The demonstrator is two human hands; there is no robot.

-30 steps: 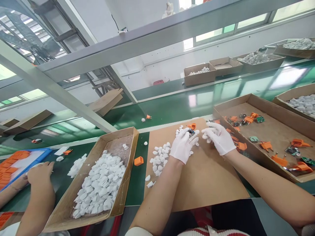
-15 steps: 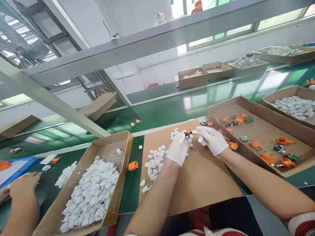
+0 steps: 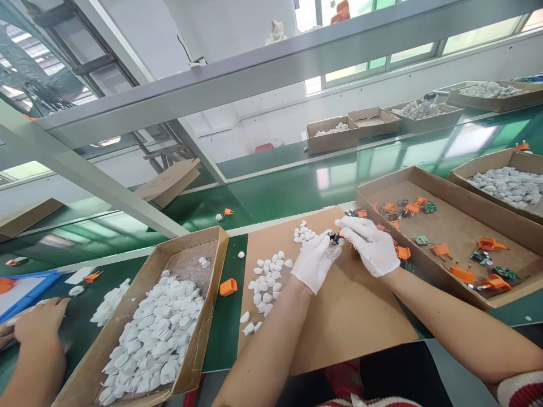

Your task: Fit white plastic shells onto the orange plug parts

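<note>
My gloved left hand pinches a small circuit board joined to an orange plug part. My right hand, also in a white glove, has its fingers closed at the orange end of that piece; much of it is hidden between the hands. Beneath them lies a brown cardboard sheet. White lumps are scattered on its left side, with a smaller heap of white pieces just behind my left hand.
Left stands a cardboard tray full of white lumps; right, a tray with orange plugs and circuit boards. An orange plug shell lies between sheet and left tray. A co-worker's hand is far left. Behind runs a green belt.
Both hands have shifted slightly right, and my right fingers have come in over the orange end of the piece. The plug on the green belt has moved left.
</note>
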